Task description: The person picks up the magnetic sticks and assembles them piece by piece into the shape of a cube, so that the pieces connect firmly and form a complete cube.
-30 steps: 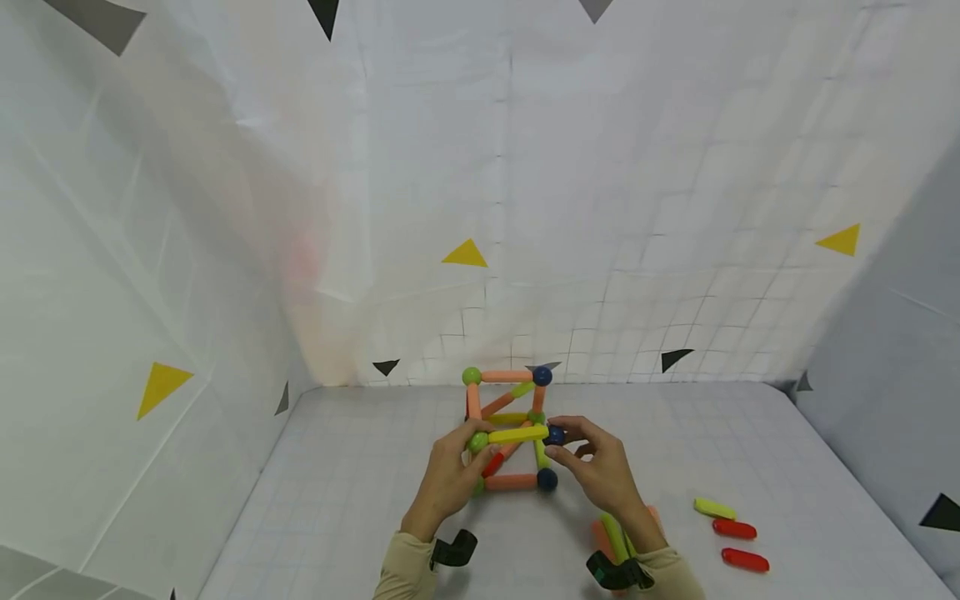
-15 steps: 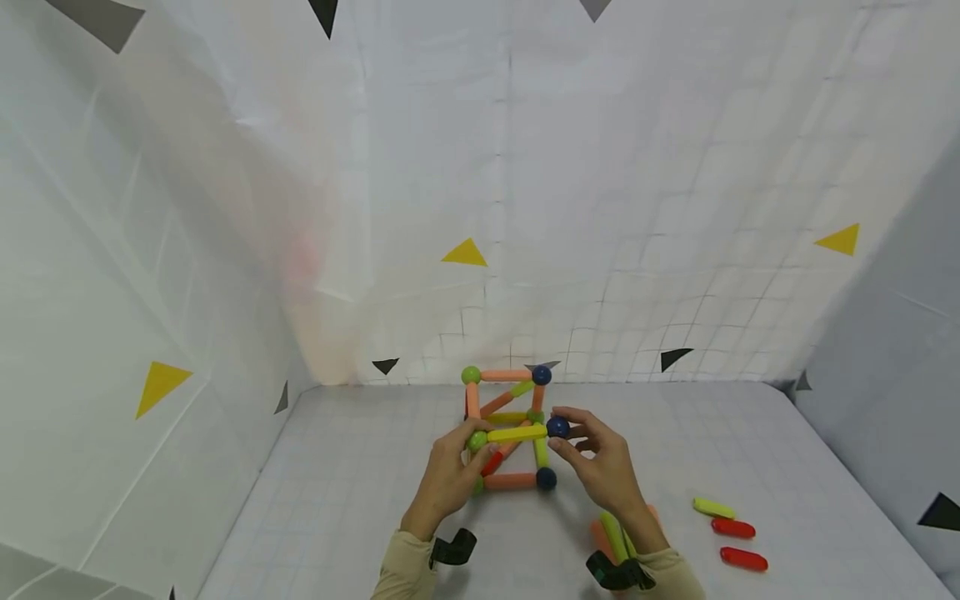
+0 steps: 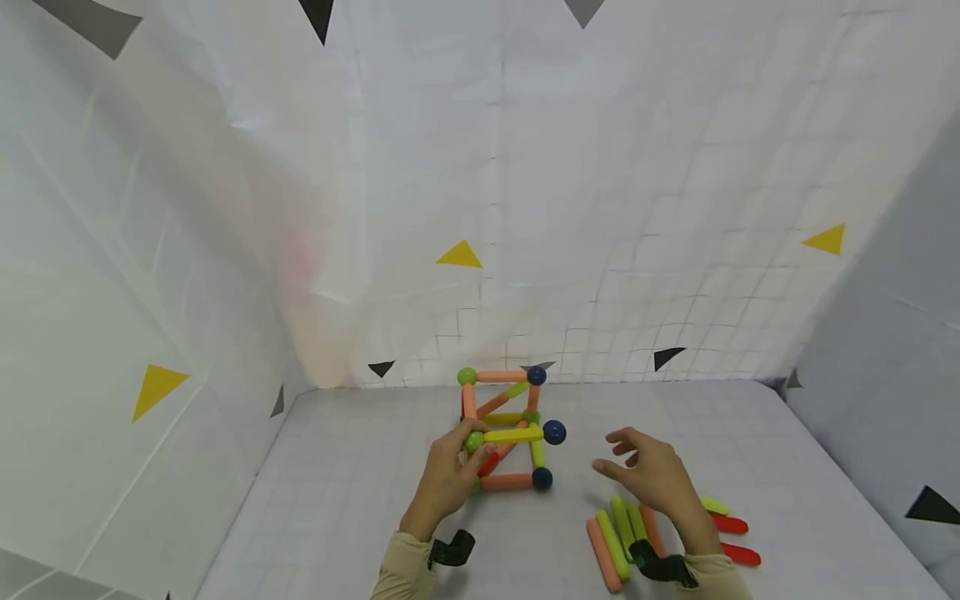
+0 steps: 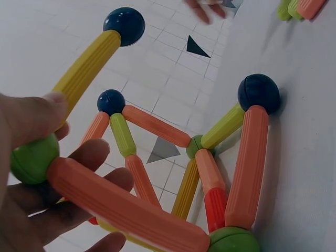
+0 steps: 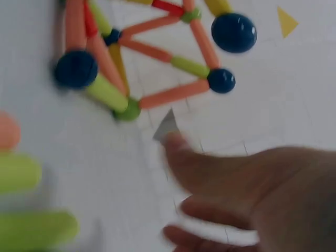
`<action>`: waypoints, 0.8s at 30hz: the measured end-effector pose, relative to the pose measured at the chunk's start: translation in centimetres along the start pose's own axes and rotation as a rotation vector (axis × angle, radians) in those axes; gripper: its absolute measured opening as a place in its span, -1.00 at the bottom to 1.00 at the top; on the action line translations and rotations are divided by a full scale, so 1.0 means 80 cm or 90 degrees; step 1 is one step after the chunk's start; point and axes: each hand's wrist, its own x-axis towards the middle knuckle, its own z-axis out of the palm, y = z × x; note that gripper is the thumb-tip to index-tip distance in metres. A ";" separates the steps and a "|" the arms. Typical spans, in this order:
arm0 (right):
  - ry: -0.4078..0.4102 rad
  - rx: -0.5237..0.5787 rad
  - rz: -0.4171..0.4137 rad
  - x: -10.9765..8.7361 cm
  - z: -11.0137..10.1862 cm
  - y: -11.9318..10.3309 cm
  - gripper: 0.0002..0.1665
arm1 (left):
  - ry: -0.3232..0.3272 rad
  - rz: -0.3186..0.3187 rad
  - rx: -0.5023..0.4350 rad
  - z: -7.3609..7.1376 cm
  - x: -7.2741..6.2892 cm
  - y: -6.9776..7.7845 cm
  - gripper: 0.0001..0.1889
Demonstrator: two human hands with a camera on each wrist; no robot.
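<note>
A frame of magnetic rods and balls stands mid-table, with a salmon rod (image 3: 506, 482) along its front bottom. My left hand (image 3: 444, 483) grips its upper near corner. In the left wrist view the thumb presses the yellow rod (image 4: 86, 73) beside the green ball (image 4: 35, 158), and the other fingers lie around the ball and the salmon rod below. From the ball the yellow rod reaches right, a dark blue ball (image 3: 554, 432) on its free end. To the right of the frame my right hand (image 3: 654, 477) hovers with loosely bent fingers, holding nothing.
Several loose salmon and lime rods (image 3: 613, 546) lie side by side below my right hand. Farther right, two red rods (image 3: 741, 554) and a lime rod (image 3: 714, 505) lie partly behind the right forearm. A white sheet wall (image 3: 570, 208) rises at the table's back edge.
My right hand has let go of the dark blue ball and moved right, over toward the loose rods. The ball stays on the yellow rod's end. My left hand keeps its hold.
</note>
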 end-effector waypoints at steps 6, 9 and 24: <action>-0.162 -0.073 0.074 -0.012 -0.003 0.038 -0.27 | 0.003 -0.014 0.004 0.003 -0.001 0.000 -0.79; -0.191 -0.054 0.070 -0.014 0.002 0.048 -0.34 | 0.001 -0.023 0.007 0.004 -0.001 0.002 -0.78; -0.222 -0.002 0.062 -0.010 0.014 0.050 -0.59 | -0.001 -0.025 0.001 0.001 -0.001 0.003 -0.76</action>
